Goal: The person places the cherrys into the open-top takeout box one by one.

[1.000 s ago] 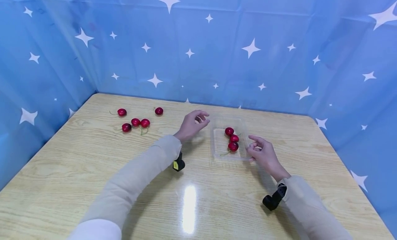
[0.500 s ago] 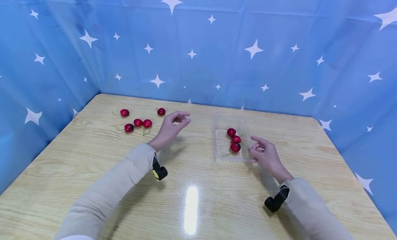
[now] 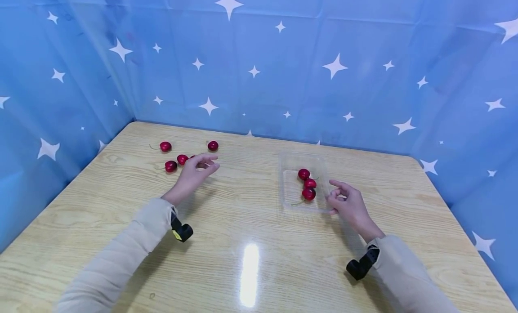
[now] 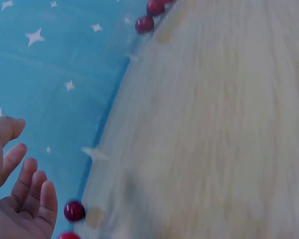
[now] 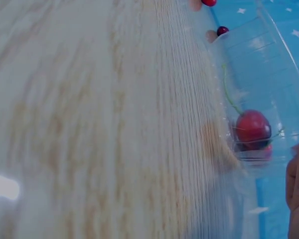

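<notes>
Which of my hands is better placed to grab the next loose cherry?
Your left hand, I'd say: it's empty and close to the loose cherries. Your right hand is farther off, at the box.

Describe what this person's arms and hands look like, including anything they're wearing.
Long, plain beige sleeves cover both arms. The left hand and right hand are ungloved. Each wrist has a black strap with a black device; the left device bears a yellow patch.

The head view is bright — white glare (image 3: 249, 274) streaks the near table (image 3: 299, 268) among soft shadows (image 3: 155, 261) — while both wrist views look dimmer and blurred.
</notes>
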### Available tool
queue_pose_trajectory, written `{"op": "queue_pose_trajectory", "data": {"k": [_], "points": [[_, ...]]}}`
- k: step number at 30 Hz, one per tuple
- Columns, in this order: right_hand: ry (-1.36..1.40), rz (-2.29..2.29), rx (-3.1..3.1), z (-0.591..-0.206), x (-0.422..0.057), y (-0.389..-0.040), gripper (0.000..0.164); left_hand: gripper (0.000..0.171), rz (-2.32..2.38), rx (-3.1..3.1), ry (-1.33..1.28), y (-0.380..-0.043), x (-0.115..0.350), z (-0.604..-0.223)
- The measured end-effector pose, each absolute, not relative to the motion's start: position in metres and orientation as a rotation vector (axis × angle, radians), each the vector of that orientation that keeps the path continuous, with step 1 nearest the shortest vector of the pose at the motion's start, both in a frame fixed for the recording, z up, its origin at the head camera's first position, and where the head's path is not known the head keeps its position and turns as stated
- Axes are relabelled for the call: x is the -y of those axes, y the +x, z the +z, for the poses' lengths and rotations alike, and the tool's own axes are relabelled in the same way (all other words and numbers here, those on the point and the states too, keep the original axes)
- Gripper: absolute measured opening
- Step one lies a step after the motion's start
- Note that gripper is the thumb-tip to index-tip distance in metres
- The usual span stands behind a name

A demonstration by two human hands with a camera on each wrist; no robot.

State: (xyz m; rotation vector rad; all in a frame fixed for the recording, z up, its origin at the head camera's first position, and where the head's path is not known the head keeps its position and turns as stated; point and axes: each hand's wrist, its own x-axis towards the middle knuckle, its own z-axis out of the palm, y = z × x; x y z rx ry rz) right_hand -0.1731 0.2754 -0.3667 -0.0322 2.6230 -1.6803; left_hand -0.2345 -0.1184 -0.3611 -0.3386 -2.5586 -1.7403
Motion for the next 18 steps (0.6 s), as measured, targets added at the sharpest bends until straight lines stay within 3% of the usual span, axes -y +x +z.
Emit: {"op": "queue_pose_trajectory", "data": {"k": [18], "points": [[-0.03, -1.687, -2.618, -0.365, -0.274, -0.171, 0.052, 0.043, -1.543, 2.732, -0.147, -0.241, 0.172, -0.389]]}}
